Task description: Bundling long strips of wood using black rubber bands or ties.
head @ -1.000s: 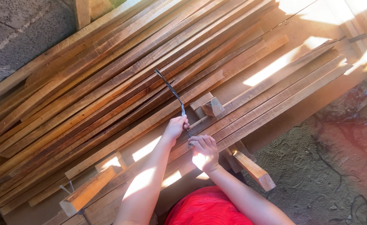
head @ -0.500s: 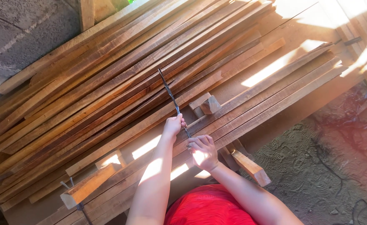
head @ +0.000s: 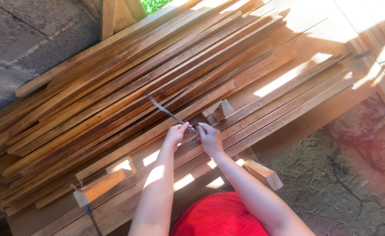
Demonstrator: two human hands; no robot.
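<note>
A long thin twisted metal rod (head: 164,110) points up and left over the planks, blurred at its far end. My left hand (head: 175,134) is closed around its near part. My right hand (head: 209,138) grips the near end of the same rod, right beside the left hand. Both hands hover over a pile of long brown wooden slats (head: 127,83) that lie slantwise on a wooden bench (head: 306,39). A small wooden block (head: 222,109) sits just beyond my right hand.
Short timber offcuts lie at the bench's near edge, one (head: 95,188) at the left and one (head: 263,174) at the right. A grey block wall (head: 30,39) stands at the upper left. Dirt floor (head: 341,175) with footprints is at the right. Sun patches cross the bench.
Both hands moved away from me and closer together. The rod swung from steeply upright to a flatter slant pointing left. The view shifted slightly.
</note>
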